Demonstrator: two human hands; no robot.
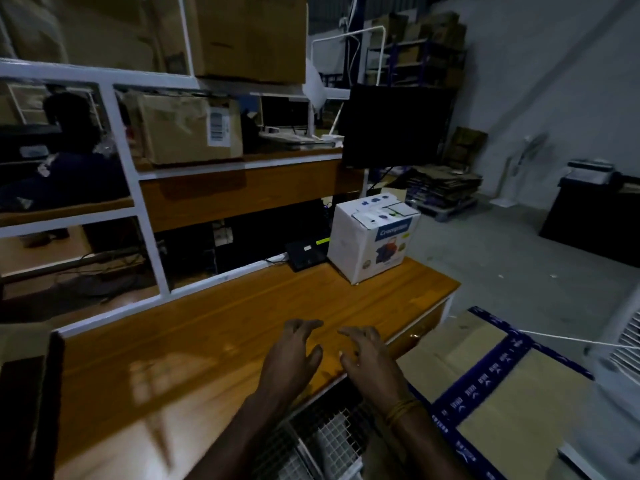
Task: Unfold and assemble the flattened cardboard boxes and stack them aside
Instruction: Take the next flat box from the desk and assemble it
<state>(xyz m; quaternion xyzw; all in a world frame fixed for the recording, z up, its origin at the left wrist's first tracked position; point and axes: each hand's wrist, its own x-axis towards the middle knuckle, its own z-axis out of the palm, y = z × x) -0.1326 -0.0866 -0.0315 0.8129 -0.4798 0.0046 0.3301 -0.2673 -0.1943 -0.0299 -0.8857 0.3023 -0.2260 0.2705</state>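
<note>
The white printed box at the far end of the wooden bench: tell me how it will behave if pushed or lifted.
The white printed box looks stiff: its sides stand square. It sits flat on the glossy wooden bench, so a low push would probably slide it, a high one might tip it. Its top flaps look loosely closed, so lift from the base. Weight cannot be told. Both hands, left and right, hold nothing.

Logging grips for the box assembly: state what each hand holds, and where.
Nothing. The left hand and right hand hover empty, fingers spread, over the wooden table.
</note>
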